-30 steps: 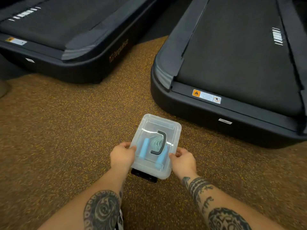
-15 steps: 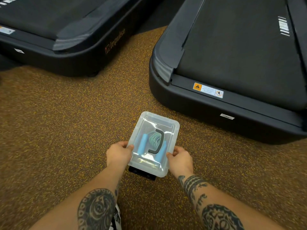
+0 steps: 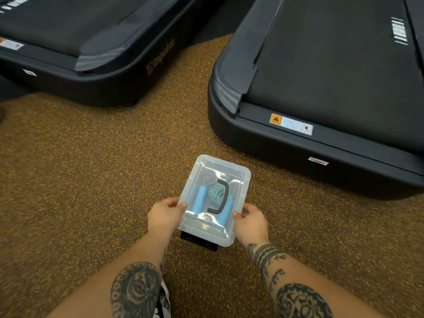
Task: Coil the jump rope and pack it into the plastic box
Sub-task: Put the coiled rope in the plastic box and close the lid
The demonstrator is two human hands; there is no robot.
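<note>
At far left we recorded the rear deck of a black treadmill, its matte belt framed by smooth moulded plastic with rounded corners and orange lettering on the side. Below it lay the floor, a granular brown rubber surface flecked with yellow. Our left forearm, bare and tattooed, rose from the lower edge to the left hand, which we observed clasped on the left long edge of the plastic box, thumb on the lid and fingers curled under the rim. The box was a translucent, rounded-corner rectangle with a glossy lid that caught white reflections, and we held it level above the floor between the two hands. A black, C-shaped carry handle sat on the lid. Through the lid we saw the jump rope, a teal cord wound into a compact coil, lying between its two cylindrical light-blue grips near the middle of the box. A dark rectangular object showed just under the near end of the box; we could not tell what it was. The right hand gripped the opposite long edge likewise. At right stood a second treadmill, equally black and matte, bearing a rectangular warning label on its end rail.
</note>
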